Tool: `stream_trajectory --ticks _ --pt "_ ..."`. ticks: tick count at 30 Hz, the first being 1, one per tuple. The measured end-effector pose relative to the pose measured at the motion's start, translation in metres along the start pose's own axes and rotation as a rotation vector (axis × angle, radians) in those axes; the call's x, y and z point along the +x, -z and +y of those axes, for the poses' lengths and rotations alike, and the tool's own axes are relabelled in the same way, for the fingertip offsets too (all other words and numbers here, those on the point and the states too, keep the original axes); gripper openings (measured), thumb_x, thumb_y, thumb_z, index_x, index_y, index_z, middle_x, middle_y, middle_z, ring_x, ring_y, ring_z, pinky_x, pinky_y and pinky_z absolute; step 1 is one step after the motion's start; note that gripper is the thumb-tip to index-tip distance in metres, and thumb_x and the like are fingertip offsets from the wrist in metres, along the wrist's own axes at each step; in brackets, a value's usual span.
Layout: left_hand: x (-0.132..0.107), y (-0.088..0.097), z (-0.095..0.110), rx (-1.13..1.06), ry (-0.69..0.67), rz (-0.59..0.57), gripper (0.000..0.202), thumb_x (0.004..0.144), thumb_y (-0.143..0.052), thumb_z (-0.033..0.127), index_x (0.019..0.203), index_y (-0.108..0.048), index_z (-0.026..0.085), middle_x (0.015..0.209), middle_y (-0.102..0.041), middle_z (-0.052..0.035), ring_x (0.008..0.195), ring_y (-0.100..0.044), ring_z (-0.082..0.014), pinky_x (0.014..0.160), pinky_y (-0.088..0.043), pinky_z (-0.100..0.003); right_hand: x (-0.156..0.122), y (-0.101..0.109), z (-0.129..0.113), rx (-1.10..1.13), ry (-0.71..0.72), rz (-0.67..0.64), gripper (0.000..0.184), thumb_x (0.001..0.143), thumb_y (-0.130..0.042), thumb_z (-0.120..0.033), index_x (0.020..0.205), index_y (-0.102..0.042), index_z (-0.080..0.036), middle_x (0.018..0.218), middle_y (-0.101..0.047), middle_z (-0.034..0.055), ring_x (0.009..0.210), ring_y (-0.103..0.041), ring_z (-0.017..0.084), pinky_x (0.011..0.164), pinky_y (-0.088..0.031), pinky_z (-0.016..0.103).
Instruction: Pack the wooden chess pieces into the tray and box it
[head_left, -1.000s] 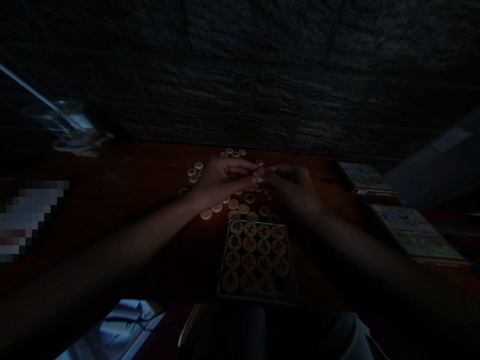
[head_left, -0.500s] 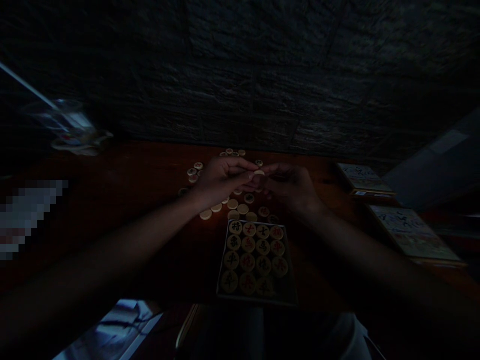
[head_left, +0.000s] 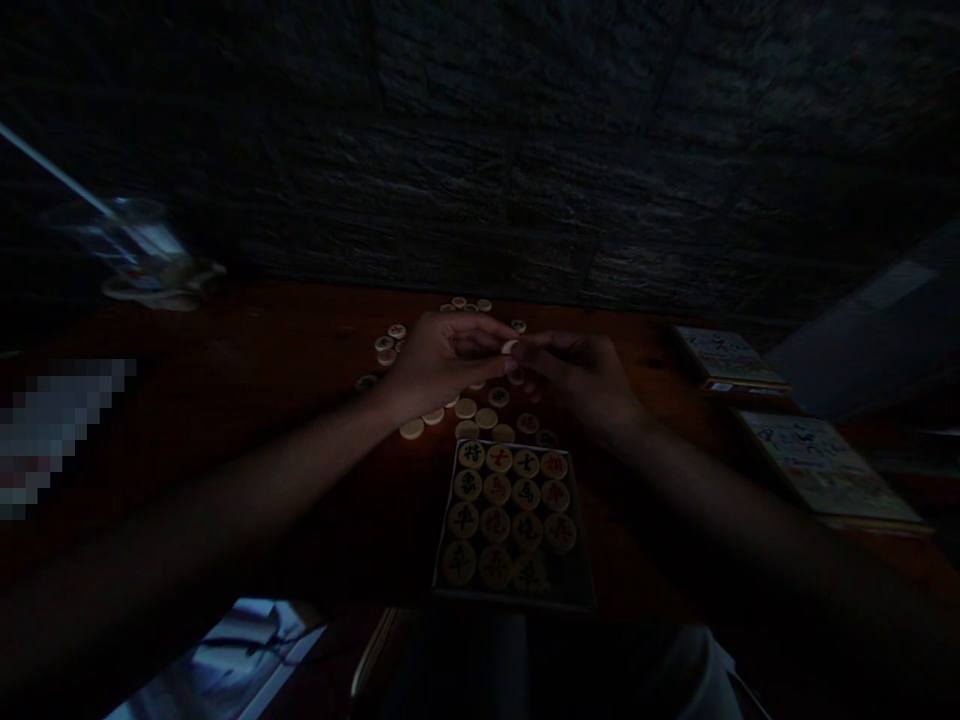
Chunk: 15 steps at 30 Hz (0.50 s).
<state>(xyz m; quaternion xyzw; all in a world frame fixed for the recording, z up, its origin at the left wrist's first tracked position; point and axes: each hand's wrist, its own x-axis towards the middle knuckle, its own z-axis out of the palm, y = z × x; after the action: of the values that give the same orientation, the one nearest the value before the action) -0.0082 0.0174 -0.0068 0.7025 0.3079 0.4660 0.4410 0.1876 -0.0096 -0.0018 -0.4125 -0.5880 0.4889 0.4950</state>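
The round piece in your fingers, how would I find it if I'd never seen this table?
Start at the box of game pieces near the table's front edge. Look beyond it, past the loose pieces, to where the left hand and right hand meet. The pale disc pinched between them is the only one lifted off the wood.

Under my left hand point(head_left: 442, 362) and right hand point(head_left: 577, 375) loose game discs point(head_left: 480, 415) crowd the counter point(head_left: 285, 370); just nearer, the filled tray point(head_left: 513, 515) blocks. I see bare counter left of my left hand; boxes point(head_left: 817, 460) lie right of my right hand.
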Motion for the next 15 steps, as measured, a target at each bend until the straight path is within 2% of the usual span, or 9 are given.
stream_trajectory --ticks 5,9,15 --pt "0.0004 -0.0013 0.0028 -0.059 0.054 0.043 0.029 0.083 -0.086 0.036 0.106 -0.082 0.019 0.106 -0.084 -0.0079 0.093 -0.081 -0.0226 0.084 -0.068 -0.034 -0.0001 0.0024 0.0006 -0.017 0.038 0.011 0.041 0.069 -0.094 -0.049 0.094 -0.083 -0.018 0.08 -0.078 0.0033 0.058 -0.064 0.012 0.053 -0.053 0.023" --pt "-0.0004 -0.0029 0.0035 -0.098 0.094 0.04 0.027 0.084 -0.086 0.036 0.106 -0.082 0.019 0.103 -0.084 -0.0068 0.089 -0.082 -0.0227 0.082 -0.069 -0.036 0.001 0.0043 0.0035 -0.062 0.06 0.01 0.043 0.067 -0.095 -0.049 0.095 -0.082 -0.018 0.085 -0.08 0.0046 0.059 -0.065 0.013 0.053 -0.054 0.024" --pt "-0.0005 -0.0006 -0.0026 -0.083 0.08 -0.007 0.032 0.082 -0.087 0.036 0.107 -0.079 0.018 0.099 -0.084 -0.0087 0.087 -0.082 -0.023 0.079 -0.068 -0.033 0.002 0.0033 0.0047 -0.078 0.057 0.042 0.041 0.074 -0.091 -0.054 0.092 -0.083 -0.018 0.076 -0.078 0.0045 0.056 -0.063 0.012 0.052 -0.051 0.023"
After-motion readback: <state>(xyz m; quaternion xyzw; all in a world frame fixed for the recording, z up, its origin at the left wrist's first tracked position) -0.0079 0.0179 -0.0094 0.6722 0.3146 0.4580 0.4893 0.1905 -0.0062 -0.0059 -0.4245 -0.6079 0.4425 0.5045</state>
